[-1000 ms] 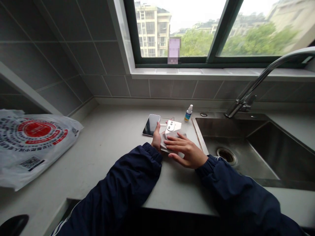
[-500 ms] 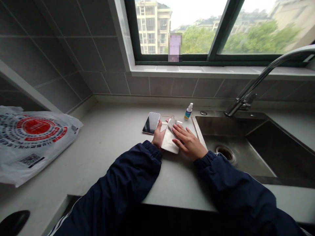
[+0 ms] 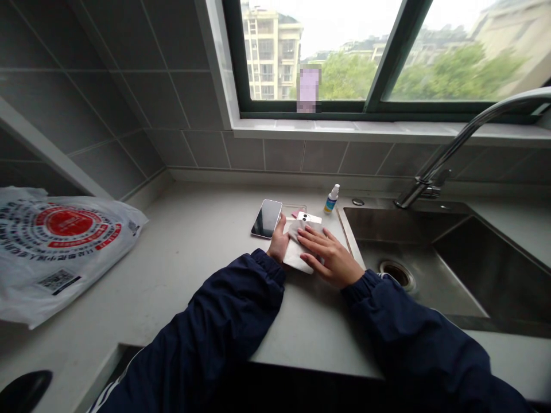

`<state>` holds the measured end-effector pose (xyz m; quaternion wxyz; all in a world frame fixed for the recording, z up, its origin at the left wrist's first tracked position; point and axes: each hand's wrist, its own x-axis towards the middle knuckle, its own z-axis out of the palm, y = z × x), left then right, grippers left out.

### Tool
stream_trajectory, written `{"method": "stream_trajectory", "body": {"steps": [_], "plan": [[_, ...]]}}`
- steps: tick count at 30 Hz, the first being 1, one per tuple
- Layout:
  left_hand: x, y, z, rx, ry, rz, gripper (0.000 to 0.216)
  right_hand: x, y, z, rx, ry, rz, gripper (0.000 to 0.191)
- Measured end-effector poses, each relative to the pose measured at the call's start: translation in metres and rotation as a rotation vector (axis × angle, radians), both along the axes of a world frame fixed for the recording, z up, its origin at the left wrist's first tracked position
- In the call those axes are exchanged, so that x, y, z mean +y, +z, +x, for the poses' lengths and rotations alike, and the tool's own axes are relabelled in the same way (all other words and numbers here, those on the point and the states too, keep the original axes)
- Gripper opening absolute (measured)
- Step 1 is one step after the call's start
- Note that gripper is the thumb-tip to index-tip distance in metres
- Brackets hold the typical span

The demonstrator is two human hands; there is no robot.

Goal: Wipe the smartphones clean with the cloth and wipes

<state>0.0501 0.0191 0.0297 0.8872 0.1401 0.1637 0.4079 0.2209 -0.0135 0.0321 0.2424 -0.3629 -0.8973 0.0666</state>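
A white phone [image 3: 297, 260] lies back up in my left hand [image 3: 279, 241], whose thumb and fingers close around its left side. Its camera lenses show at the far end. My right hand [image 3: 330, 256] presses a thin pale wipe [image 3: 295, 229] against the phone's back, fingers stretched over it. Part of the wipe is hidden beneath those fingers. Just left of my left hand, a second phone [image 3: 267, 218] rests on the counter with its dark screen up. Behind the hands is a clear, flat rectangular item [image 3: 301, 207], mostly covered. A small spray bottle [image 3: 331, 199] with a white top stands beyond my right hand.
The sink [image 3: 426, 275] lies to the right, with a chrome faucet [image 3: 447, 143] arching over it. A white plastic bag [image 3: 64, 241] with red print is on the left of the counter [image 3: 206, 223]. A window [image 3: 340, 74] is ahead.
My right hand and the wipe have slid slightly toward me along the phone's back, uncovering its camera end. The whole view has shifted slightly.
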Motion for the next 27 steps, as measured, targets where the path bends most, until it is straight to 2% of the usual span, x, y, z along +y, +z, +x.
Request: {"method": "stream_trajectory", "body": {"steps": [3,5,7,14,16,22,24,27], "plan": [[-0.001,0.003,0.000,0.010,-0.063,0.020,0.088,0.005,-0.006,0.001,0.016,-0.177,-0.025,0.057],[-0.001,0.004,-0.001,0.006,-0.098,0.025,0.089,0.007,-0.009,0.002,0.033,-0.225,-0.036,0.058],[-0.001,0.003,-0.002,0.000,-0.102,0.021,0.090,0.007,-0.009,0.003,0.053,-0.192,-0.031,0.054],[0.003,-0.006,-0.001,0.003,-0.019,0.042,0.089,-0.004,0.005,-0.001,0.130,0.095,0.013,0.032],[0.004,-0.007,-0.001,0.004,-0.014,0.037,0.088,-0.004,0.005,-0.001,0.115,0.081,0.003,0.034],[0.001,0.003,-0.002,0.049,-0.087,0.001,0.089,0.005,-0.005,0.001,0.050,-0.172,-0.027,0.053],[0.000,0.004,-0.003,0.051,-0.098,0.006,0.089,0.006,-0.007,0.001,0.059,-0.192,-0.040,0.054],[0.000,0.003,-0.003,0.030,-0.095,0.005,0.089,0.003,-0.005,0.000,0.058,-0.132,-0.047,0.052]]}}
